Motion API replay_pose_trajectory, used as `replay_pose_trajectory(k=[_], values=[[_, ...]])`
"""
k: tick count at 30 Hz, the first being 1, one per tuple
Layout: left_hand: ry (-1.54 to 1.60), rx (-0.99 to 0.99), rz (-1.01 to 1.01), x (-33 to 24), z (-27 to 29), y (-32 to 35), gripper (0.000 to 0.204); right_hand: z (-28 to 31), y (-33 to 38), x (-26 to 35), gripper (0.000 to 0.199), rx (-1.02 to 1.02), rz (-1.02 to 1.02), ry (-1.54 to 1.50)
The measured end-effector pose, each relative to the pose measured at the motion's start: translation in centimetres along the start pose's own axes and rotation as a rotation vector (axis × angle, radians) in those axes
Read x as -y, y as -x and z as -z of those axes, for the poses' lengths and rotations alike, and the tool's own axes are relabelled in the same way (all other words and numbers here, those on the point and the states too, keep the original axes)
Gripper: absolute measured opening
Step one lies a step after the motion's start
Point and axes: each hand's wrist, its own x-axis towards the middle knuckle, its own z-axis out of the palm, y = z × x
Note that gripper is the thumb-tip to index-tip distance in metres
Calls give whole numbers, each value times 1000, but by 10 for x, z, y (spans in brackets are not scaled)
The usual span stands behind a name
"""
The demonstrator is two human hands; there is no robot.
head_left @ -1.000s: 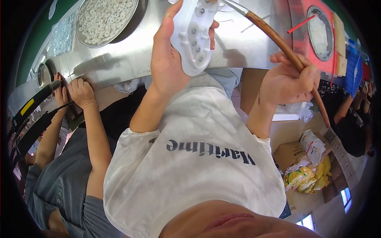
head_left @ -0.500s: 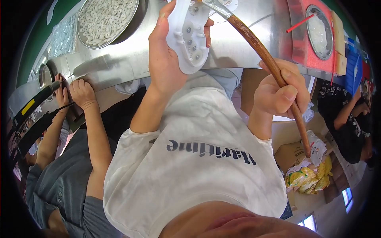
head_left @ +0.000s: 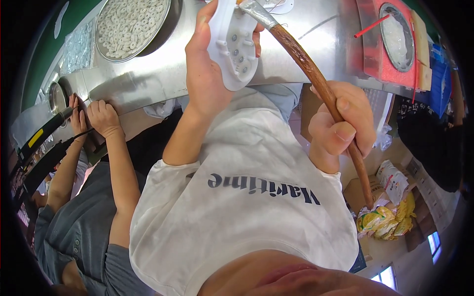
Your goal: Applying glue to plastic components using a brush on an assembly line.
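My left hand (head_left: 205, 74) is closed around a white plastic housing (head_left: 232, 74), held up over the table's near edge. Several small round metal-centred parts sit in its recess. A brush (head_left: 306, 64) with a brown wooden handle and a silvery ferrule is gripped in my right hand (head_left: 345, 118), the thumb and fingers wrapped round the handle. The brush slants up and left, so its head reaches the housing's upper end. The bristle tip is mostly cut off by the top of the picture.
On the metal table (head_left: 143, 86), a round pan (head_left: 131, 29) heaped with small white gear-like parts stands left. At right, a dish of whitish paste (head_left: 397, 42) with a red stick (head_left: 371, 26) sits in red foam (head_left: 373, 74). A co-worker's hands (head_left: 101, 116) rest at the left edge.
My right hand has moved left and slightly down, carrying the brush head left along the housing's upper end. My left hand holds the housing almost still. A person at the right has shifted.
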Motion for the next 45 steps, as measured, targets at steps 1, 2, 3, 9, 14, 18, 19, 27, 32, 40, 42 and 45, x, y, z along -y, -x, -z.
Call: replay_pose_trajectory(k=[1,2,3,9,14,18,19,27,32,40,42,45], values=[[1,3,-2,0,0,0,53,0,0,1,32,3,3,23],[-23,-18,-35,2,-1,1,55,1,0,1,31,4,6,32],[-37,-29,-53,2,-2,2,55,1,-1,1,31,6,9,41],[-89,-59,-87,3,0,2,61,1,-6,-6,25,-61,-164,48],[-81,-51,-105,4,2,3,59,-3,-7,-1,23,-162,-212,-24],[-9,-74,-81,6,0,-10,54,-1,-7,5,25,-227,-388,-182],[11,-88,-70,7,1,-13,52,-1,-7,5,25,-228,-385,-184],[475,628,-264,12,11,-27,49,0,-5,3,23,-359,-416,-227],[329,284,50,5,19,-3,53,-1,-8,-3,26,-313,-364,-131],[300,288,27,7,23,0,51,1,-5,-1,29,-164,-256,-147],[288,307,-23,6,22,0,51,2,-4,1,30,-124,-236,-132],[178,196,23,5,23,2,52,6,-6,4,30,-71,-258,-112]])
